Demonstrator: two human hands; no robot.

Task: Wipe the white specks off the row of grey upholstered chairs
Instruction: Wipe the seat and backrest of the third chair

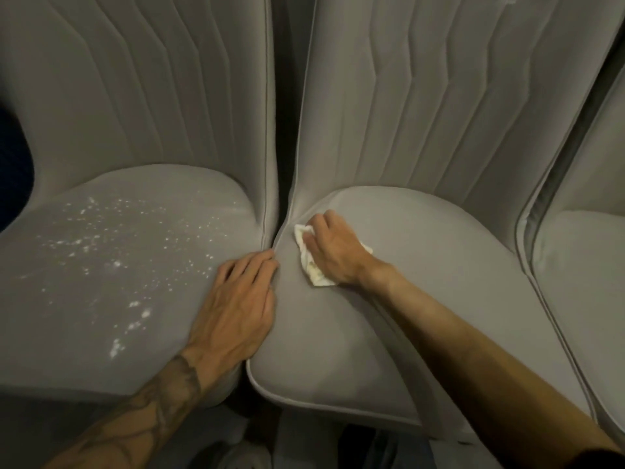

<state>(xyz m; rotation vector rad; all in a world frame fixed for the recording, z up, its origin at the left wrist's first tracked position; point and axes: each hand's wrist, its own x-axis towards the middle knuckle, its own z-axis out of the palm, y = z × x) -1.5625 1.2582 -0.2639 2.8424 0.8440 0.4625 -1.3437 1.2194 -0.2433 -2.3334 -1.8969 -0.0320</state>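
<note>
While white specks (135, 304) dot the left seat (50, 316), right fingers (324, 221) clutch a crumpled cloth (316, 275) and left fingers (250, 265) lie flat.

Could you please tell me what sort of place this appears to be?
Probably a seating area, perhaps a dining or waiting room: matching grey upholstered chairs stand side by side, and the right hand presses a crumpled white cloth onto one.

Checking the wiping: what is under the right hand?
A crumpled white cloth, on the middle seat; its edges stick out both sides of the right hand. The hand covers the cloth's centre and the fabric beneath.
</note>
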